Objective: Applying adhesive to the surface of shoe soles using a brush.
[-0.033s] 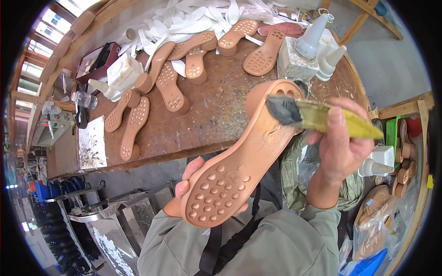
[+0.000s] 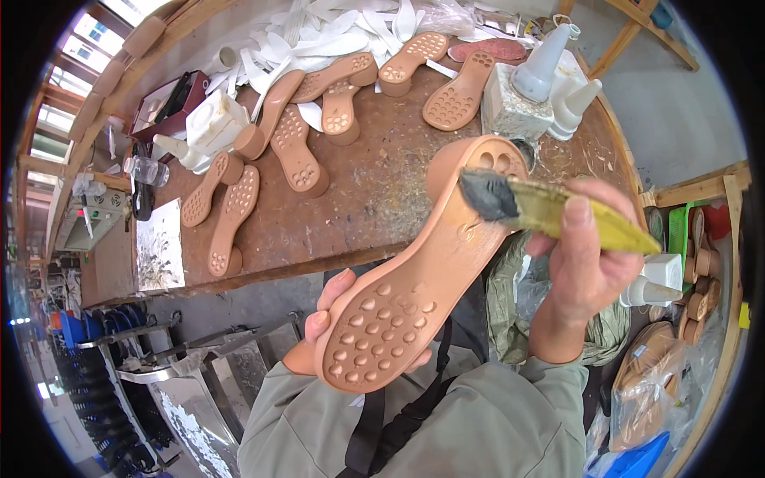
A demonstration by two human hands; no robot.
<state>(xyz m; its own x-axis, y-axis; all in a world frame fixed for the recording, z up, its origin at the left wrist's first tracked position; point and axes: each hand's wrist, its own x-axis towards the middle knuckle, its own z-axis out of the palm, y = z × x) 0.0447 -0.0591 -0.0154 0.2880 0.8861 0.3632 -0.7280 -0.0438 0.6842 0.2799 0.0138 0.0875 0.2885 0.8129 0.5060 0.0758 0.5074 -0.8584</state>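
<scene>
My left hand [image 2: 328, 303] is closed around the toe end of a tan heeled shoe sole [image 2: 414, 303]. Its fingers show at the sole's left edge, and the palm is hidden beneath. The sole is tilted, hollow-dimpled face toward me, with the heel end pointing away over the table edge. In my right hand [image 2: 586, 251] is a flat brush [image 2: 510, 201] with a worn yellow handle and dark bristles. The bristles lie against the sole's surface near the heel, where the shank has a wet shine.
On the brown worktable [image 2: 366, 207] lie several more tan heeled soles [image 2: 295, 151], a heap of white insoles [image 2: 343, 36] and white bottles with cone spouts [image 2: 534, 72]. An olive plastic bag [image 2: 510, 303] hangs below its edge. Metal racks [image 2: 191, 382] stand at lower left; bagged soles [image 2: 645, 374] lie at lower right.
The brush has shifted very slightly to the left on the sole, and my right hand has tipped a little with it. My left hand's grip looks the same.
</scene>
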